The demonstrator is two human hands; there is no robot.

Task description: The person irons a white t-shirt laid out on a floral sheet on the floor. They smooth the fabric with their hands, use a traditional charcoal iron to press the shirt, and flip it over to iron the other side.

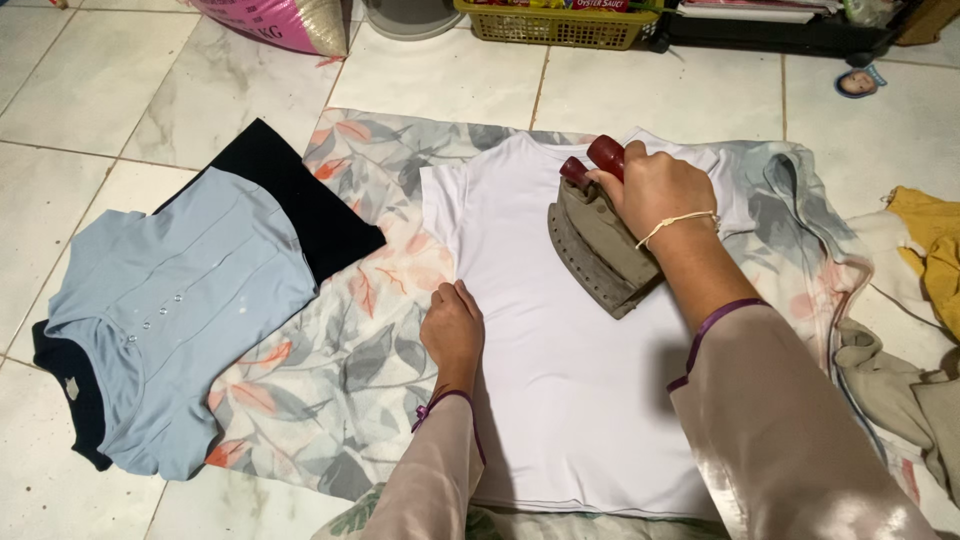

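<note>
On the floral sheet (pixel 330 390) spread over the tiled floor (pixel 90 70), a white T-shirt (pixel 570 400) lies flat before me; my right hand (pixel 655 190) is closed around the dark red handle of an iron (pixel 595 245) resting tilted on the shirt's upper part. My left hand (pixel 452 330) presses loosely curled on the shirt's left edge, holding nothing. Left of the sheet lies a light blue top (pixel 170 310) over a black garment (pixel 300 200).

A home floor: pale marble tiles (pixel 90 60), clothes piled beside a floral sheet (pixel 340 370), a yellow grocery basket (pixel 555 25) beyond it.
</note>
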